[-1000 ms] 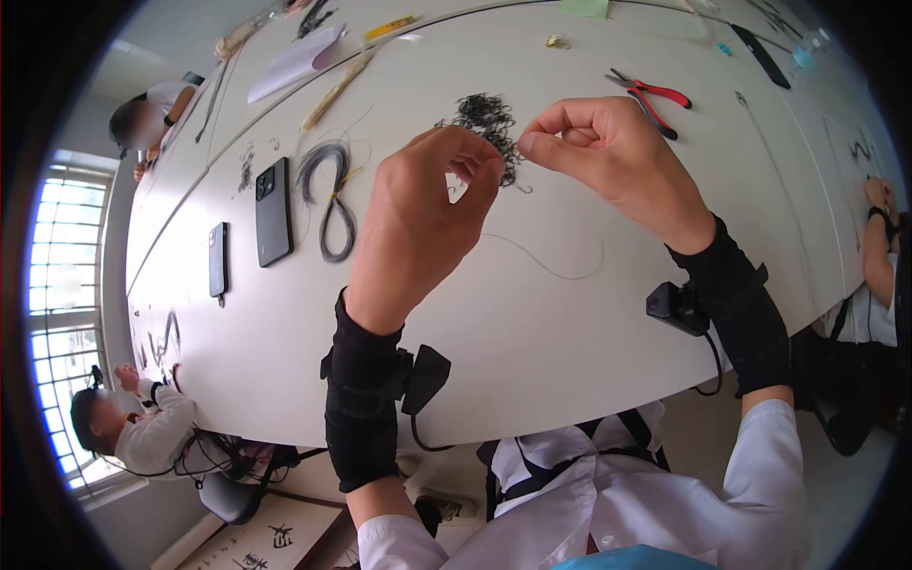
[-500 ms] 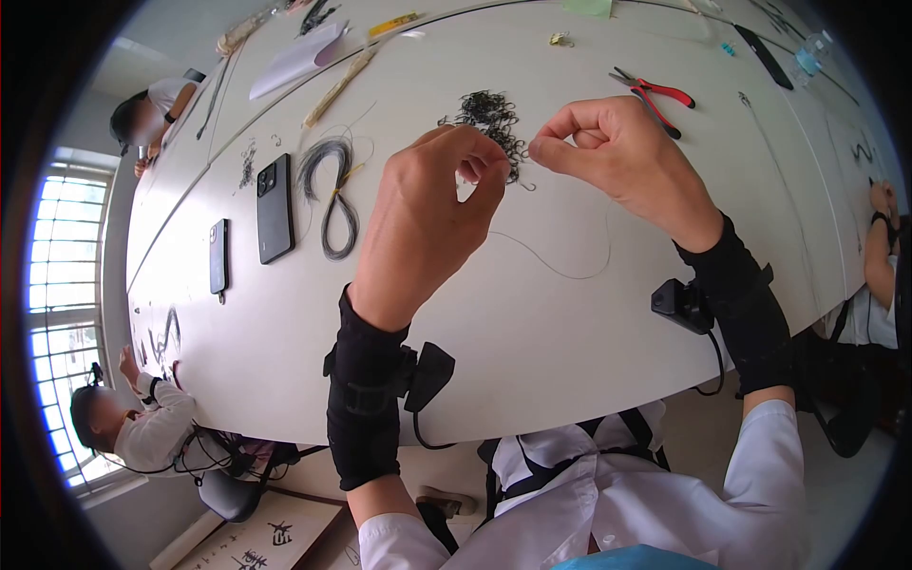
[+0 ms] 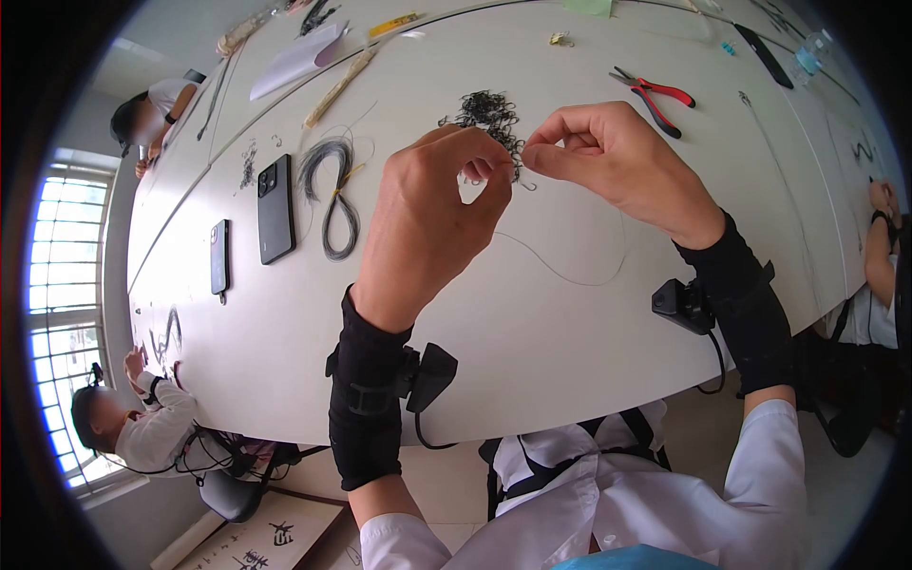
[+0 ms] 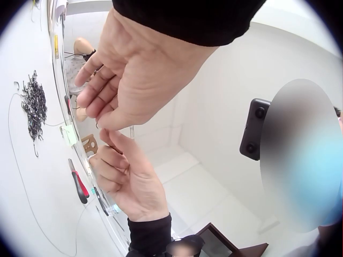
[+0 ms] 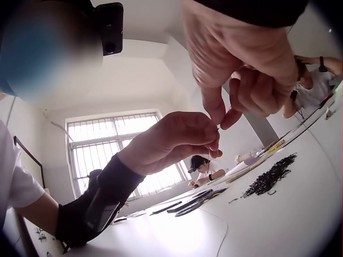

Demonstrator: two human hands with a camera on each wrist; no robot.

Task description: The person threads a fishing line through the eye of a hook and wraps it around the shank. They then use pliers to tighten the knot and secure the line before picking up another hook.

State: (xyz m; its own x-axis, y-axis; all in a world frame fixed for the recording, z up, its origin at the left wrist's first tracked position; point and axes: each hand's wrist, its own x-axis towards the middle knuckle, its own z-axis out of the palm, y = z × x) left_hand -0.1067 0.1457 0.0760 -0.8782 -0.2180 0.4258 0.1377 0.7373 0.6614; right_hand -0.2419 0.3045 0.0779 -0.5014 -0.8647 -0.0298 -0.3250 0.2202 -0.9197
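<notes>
My left hand (image 3: 423, 223) and right hand (image 3: 617, 166) are raised over the table, fingertips almost meeting. Between the left thumb and fingertips is a tiny dark fish hook (image 4: 97, 124), mostly hidden by the fingers. The right thumb and index finger pinch at the same spot, on what looks like the thin line, though I cannot tell exactly. A loop of thin clear line (image 3: 570, 282) curves below the hands. Just beyond the fingertips lies a heap of black fish hooks (image 3: 487, 112), partly covered by the left hand.
Red-handled pliers (image 3: 660, 98) lie beyond the right hand. To the left are a tied bundle of dark line (image 3: 338, 223), a large black phone (image 3: 275, 209) and a smaller phone (image 3: 219, 258). Other people sit at the table's left and right sides.
The hands drew slightly apart, then the right came back towards the left fingertips. The line's loop has shifted to the right.
</notes>
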